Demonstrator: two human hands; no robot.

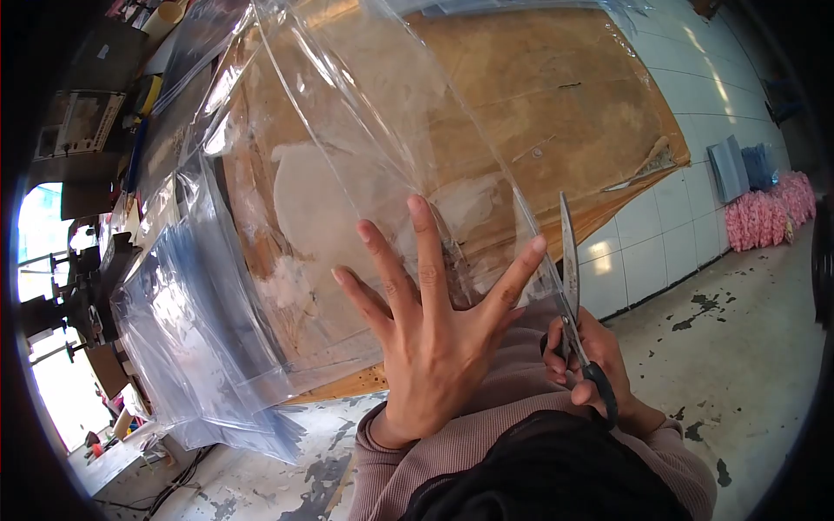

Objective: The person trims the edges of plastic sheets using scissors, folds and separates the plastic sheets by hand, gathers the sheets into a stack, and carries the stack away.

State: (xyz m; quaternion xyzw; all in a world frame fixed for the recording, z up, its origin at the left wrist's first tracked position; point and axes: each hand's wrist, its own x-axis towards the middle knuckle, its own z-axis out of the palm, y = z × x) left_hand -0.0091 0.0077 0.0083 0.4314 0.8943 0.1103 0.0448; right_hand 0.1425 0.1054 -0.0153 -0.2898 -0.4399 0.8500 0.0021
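My left hand (434, 330) lies on a sheet of clear plastic (347, 113), its fingers spread wide. The sheet is spread over a brown covered tabletop (556, 95) and reflects light along its creases. In my right hand (599, 365) is a pair of scissors (568, 260) with black handles, the fingers wrapped through and around them. The blades are parted and point away from me, at the right edge of the sheet. One blade is beside the plastic edge; whether the film lies between the blades I cannot tell.
A pile of folded clear plastic (200, 321) hangs over the table's left side. Pink bundles (769, 213) and blue plastic packs (728, 169) rest by the tiled surface (643, 208) at right. A machine (82, 122) stands at far left. The floor (695, 347) has peeling paint.
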